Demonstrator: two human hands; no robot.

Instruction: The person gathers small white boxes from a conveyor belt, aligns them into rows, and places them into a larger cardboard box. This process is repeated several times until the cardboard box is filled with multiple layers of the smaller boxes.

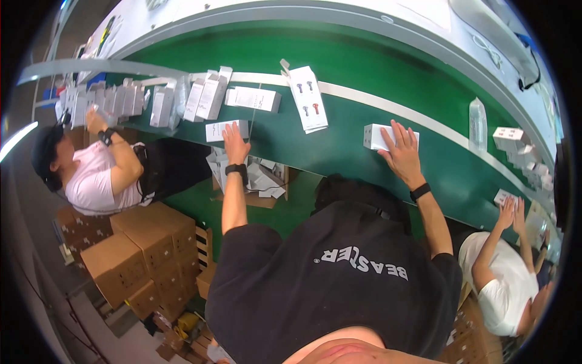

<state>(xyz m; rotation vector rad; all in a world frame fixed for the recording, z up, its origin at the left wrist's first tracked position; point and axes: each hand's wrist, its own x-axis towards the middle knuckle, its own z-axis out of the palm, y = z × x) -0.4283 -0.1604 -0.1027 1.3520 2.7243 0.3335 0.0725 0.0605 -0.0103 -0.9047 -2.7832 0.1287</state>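
My left hand (237, 145) lies with fingers stretched out over the right end of a small white box (216, 131) by the near edge of the green belt. My right hand (404, 156) rests on another white box (374, 138), fingers spread across its top and thumb at its near side. Neither hand visibly wraps round its box. Between them, farther off, a stack of flat white cartons (308, 100) printed with earphone pictures has a flap sticking out. A long white box (251, 99) lies beyond my left hand.
More white boxes (209, 96) stand at the left, near a co-worker (91, 170). At the right are a clear plastic sleeve (478, 124) and another person (500, 273). A carton of loose white boxes (264, 180) sits below the belt edge. Brown cartons (145, 242) are stacked behind left.
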